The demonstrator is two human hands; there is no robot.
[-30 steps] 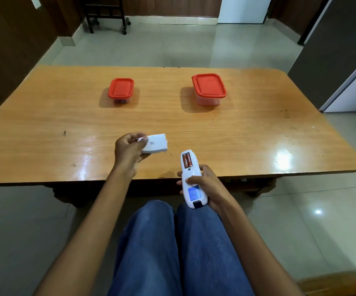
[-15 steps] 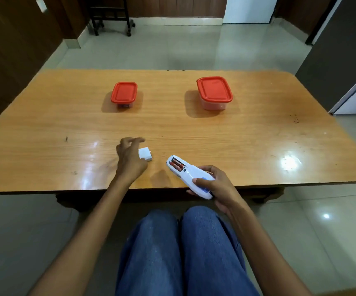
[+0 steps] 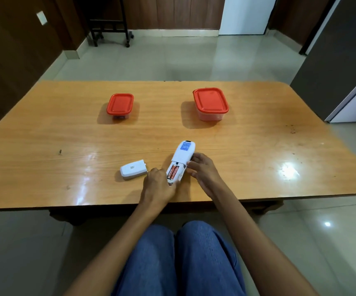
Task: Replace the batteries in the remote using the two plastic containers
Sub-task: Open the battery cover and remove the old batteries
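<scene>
I'm gripping the remote with my right hand, fingers curling round its right edge. Left hand is sitting at the open bay, fingertips by the batteries; can't tell if they're pinching. Cover is lying just left of those fingers. Small container and large container are sitting lidded, well beyond.

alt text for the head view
The left hand and right hand hold a white remote on a wooden table, batteries exposed. Its cover lies left of it; a small container and a larger container, red-lidded, stand behind.
</scene>
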